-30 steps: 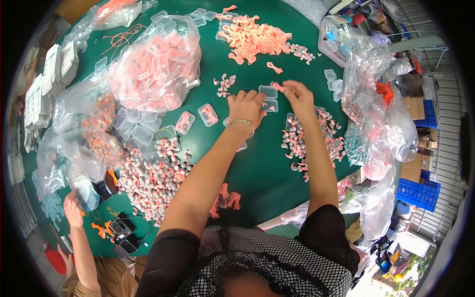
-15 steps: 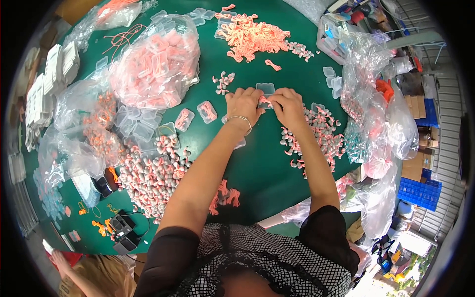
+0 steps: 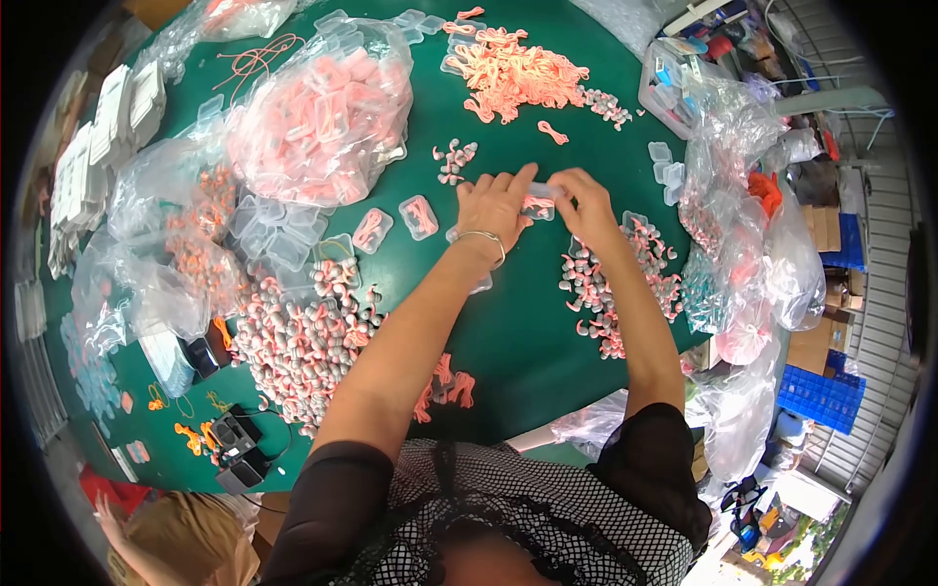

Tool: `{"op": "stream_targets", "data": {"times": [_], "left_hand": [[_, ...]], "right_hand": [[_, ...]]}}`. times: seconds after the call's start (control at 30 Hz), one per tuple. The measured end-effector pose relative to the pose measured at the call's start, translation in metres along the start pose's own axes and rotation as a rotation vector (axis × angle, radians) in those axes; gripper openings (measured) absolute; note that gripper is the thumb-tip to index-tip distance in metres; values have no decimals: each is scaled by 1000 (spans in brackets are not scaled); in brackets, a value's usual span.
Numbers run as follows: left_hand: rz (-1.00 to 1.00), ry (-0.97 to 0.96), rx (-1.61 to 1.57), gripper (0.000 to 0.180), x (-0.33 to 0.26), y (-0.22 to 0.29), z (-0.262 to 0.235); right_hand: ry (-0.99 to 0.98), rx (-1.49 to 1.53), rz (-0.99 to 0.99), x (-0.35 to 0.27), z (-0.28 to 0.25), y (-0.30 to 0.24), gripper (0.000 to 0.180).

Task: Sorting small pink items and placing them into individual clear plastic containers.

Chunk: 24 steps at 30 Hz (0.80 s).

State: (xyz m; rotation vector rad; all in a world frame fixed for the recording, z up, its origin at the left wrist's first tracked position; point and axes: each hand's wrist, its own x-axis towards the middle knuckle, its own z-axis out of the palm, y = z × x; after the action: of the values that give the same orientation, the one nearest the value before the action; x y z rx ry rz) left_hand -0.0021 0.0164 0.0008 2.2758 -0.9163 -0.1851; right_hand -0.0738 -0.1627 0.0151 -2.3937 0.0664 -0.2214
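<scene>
Between my two hands is a small clear plastic box (image 3: pixel 538 207) with pink cord inside, its lid tilted up at the far side. My left hand (image 3: pixel 491 208), a bracelet at its wrist, grips the box's left side with fingers closed. My right hand (image 3: pixel 586 207) pinches the lid and right side of the box. Just left of my left hand, two filled clear boxes (image 3: pixel 418 217) lie on the table. Beside my right forearm spreads a pile of pink-and-grey earplugs (image 3: pixel 611 293).
A green table (image 3: pixel 508 361) carries a larger earplug heap (image 3: pixel 298 342) at left, a bag of pink-filled boxes (image 3: pixel 327 117), and an orange cord pile (image 3: pixel 518 73) at the far side. Plastic bags (image 3: pixel 738 225) line the right edge. A black device (image 3: pixel 237 439) sits near left. Another person's arm (image 3: pixel 127 537) shows lower left.
The lid, formerly standing open behind the box, has been swung toward me over it. My right hand has shifted from the cord inside to the lid. The whole view has shifted slightly.
</scene>
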Motion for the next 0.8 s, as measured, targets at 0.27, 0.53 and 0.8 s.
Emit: {"op": "stream_targets", "data": {"times": [0.27, 0.53, 0.8], "left_hand": [[134, 86, 11, 26, 1, -7, 17], [137, 79, -125, 15, 2, -19, 17], [230, 162, -206, 15, 0, -13, 4]], "right_hand": [[103, -235, -254, -12, 11, -11, 34], [107, -142, -142, -11, 22, -16, 23], [75, 1, -16, -12, 14, -35, 17]]}}
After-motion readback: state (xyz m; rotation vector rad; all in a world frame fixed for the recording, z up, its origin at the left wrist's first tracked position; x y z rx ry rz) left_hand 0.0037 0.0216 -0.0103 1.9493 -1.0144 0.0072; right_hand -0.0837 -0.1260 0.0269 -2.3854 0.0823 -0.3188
